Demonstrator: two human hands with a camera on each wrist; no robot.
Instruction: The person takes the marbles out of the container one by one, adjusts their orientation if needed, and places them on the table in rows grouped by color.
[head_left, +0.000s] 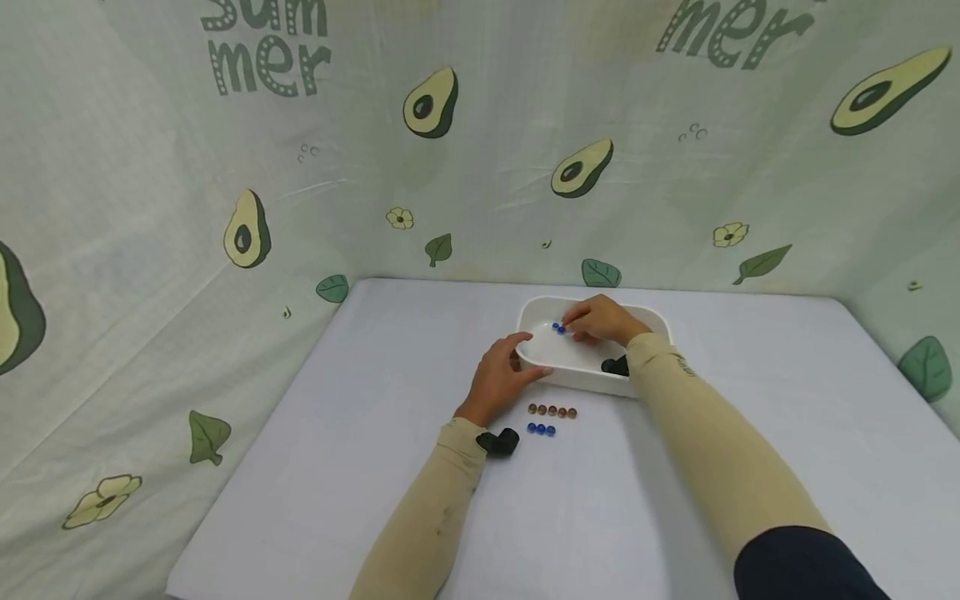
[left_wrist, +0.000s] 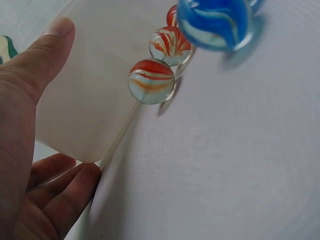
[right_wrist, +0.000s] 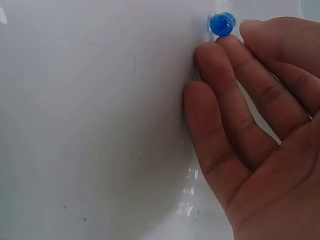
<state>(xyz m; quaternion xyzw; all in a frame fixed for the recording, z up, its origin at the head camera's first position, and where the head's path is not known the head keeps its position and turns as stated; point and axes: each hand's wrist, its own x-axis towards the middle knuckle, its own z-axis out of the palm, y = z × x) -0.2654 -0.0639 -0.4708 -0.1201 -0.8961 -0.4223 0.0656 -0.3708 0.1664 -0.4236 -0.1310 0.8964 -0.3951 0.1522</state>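
Observation:
A white plastic tray (head_left: 577, 377) stands toward the back of the table. My left hand (head_left: 497, 379) grips its left end, thumb along the near rim and fingers round the side. Inside the tray, my right hand (head_left: 600, 321) has its fingertips right beside two blue marbles (head_left: 558, 328); the right wrist view shows a blue marble (right_wrist: 222, 24) just beyond thumb and index finger, which stand apart. In front of the tray, several orange-streaked marbles (head_left: 552, 411) lie in a row. A shorter row of three blue marbles (head_left: 542, 430) runs nearer to me.
The white table (head_left: 390, 367) reaches back to a hanging cloth (head_left: 487, 167) printed with avocados and leaves. Black wrist cameras sit on both wrists; the right one (head_left: 617, 365) overlaps the tray's near wall in the head view.

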